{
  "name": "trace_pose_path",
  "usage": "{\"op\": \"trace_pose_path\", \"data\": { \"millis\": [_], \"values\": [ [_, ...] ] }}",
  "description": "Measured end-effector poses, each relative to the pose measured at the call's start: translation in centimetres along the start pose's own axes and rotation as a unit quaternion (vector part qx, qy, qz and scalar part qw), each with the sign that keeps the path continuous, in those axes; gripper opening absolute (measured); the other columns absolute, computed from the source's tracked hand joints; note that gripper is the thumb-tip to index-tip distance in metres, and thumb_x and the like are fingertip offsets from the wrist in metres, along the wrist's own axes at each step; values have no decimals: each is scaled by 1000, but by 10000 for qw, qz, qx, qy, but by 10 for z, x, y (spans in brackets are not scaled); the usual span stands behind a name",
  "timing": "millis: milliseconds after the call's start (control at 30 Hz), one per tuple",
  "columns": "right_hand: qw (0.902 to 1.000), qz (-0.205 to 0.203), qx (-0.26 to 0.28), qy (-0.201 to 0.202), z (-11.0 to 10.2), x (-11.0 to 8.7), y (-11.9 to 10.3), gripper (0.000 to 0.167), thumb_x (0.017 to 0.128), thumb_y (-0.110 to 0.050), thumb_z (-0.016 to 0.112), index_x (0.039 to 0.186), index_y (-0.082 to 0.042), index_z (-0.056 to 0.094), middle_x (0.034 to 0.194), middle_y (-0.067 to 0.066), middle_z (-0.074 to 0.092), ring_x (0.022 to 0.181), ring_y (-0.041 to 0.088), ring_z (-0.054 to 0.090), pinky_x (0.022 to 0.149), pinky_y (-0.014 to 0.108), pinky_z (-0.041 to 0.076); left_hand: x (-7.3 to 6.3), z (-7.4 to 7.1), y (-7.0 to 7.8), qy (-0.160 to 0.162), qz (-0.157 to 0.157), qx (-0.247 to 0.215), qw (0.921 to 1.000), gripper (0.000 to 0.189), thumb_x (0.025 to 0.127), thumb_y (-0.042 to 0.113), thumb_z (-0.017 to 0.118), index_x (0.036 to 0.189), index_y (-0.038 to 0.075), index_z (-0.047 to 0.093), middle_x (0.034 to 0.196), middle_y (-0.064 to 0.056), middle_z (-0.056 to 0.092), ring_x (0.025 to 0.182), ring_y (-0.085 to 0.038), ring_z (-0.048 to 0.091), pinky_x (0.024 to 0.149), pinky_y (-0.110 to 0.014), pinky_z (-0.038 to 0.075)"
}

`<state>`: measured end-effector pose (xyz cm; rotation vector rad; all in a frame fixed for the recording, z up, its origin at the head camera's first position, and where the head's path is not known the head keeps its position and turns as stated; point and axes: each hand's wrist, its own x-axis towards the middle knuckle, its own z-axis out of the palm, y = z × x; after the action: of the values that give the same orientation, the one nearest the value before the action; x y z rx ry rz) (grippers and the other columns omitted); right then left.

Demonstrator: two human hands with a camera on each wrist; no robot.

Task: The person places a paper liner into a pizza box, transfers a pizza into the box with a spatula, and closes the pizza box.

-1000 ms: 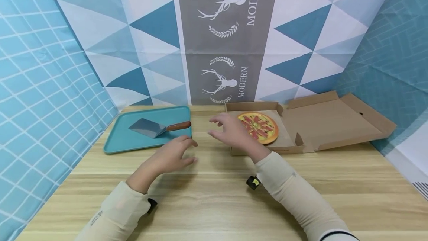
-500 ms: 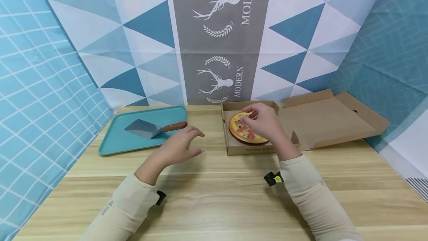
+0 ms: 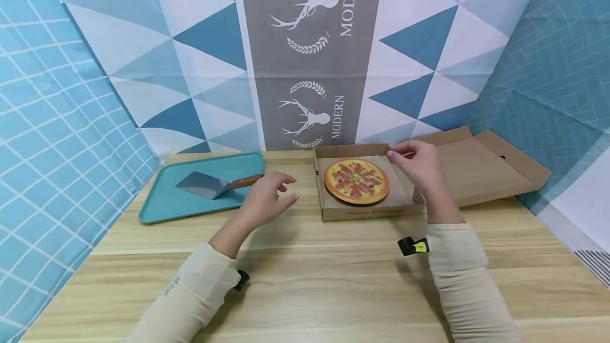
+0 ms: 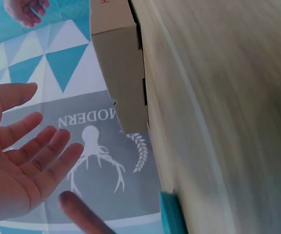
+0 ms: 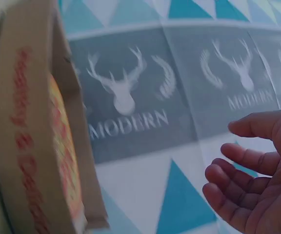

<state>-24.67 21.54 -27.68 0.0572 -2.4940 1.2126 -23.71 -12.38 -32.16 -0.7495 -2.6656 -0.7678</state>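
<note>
Over the right end of the cardboard box [image 3: 369, 213], beside its laid-back lid [image 3: 481, 165], my right grip [image 3: 421, 165] hangs; a moment ago it was above the pizza [image 3: 356, 181], and before that nearer the box's left side. That sweep leaves the whole pizza showing from the head, lying inside the box, and to my eye it puts my right side by the lid. My left grip [image 3: 267, 202] has drifted a little rightward too; the teal tray [image 3: 164, 195], the turner [image 3: 202, 184] and the pizza have kept their places on the bench [image 3: 324, 279].

The right grip is half spread, fingers loosely bent and thumb apart, with nothing between them; its wrist view shows it clear of the box. The left is spread as well, thumb well away from the fingers, holding nothing. It hovers near the brown handle [image 3: 246, 181] of the turner, which lies on the tray; I see no contact.
</note>
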Motion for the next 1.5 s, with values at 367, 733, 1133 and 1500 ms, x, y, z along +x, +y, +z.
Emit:
{"op": "trace_pose_path", "data": {
  "millis": [367, 733, 1133, 1500],
  "values": [
    [9901, 1357, 234, 286, -68, -6, 42, 52, 96, -41, 57, 123, 4, 57, 107, 12, 56, 72, 5, 57, 63, 13, 50, 16, 25, 0, -365, -758, -1241, 9887, 31, 89, 21, 72, 116, 7, 68, 114, -9, 66, 94, -23, 66, 73, -35, 56],
    [9740, 2175, 371, 505, -107, -13, 79, 45, 95, -41, 58, 114, 1, 60, 81, -4, 59, 67, 7, 59, 61, 17, 53, 32, 43, 2, -408, -2268, -3073, 9233, 31, 90, 14, 71, 115, -2, 65, 112, -15, 62, 96, -34, 66, 75, -38, 58],
    [8729, 3388, 2902, 1975, -136, -29, 122, 41, 90, -9, 64, 51, -21, 64, 56, -5, 55, 42, 12, 54, 43, 23, 50, 46, 60, 2, -912, -2788, -4283, 8547, 50, 94, 2, 61, 139, -9, 43, 131, -27, 47, 115, -42, 54, 85, -43, 55],
    [8275, 3882, 3469, 2103, -126, -24, 145, 37, 90, -8, 64, 123, -12, 47, 105, -2, 45, 50, 13, 60, 52, 26, 56, 55, 72, 5, -890, -3056, -4633, 8271, 57, 92, -5, 58, 145, -6, 35, 133, -27, 45, 115, -40, 53, 81, -43, 57]
  ]
}}
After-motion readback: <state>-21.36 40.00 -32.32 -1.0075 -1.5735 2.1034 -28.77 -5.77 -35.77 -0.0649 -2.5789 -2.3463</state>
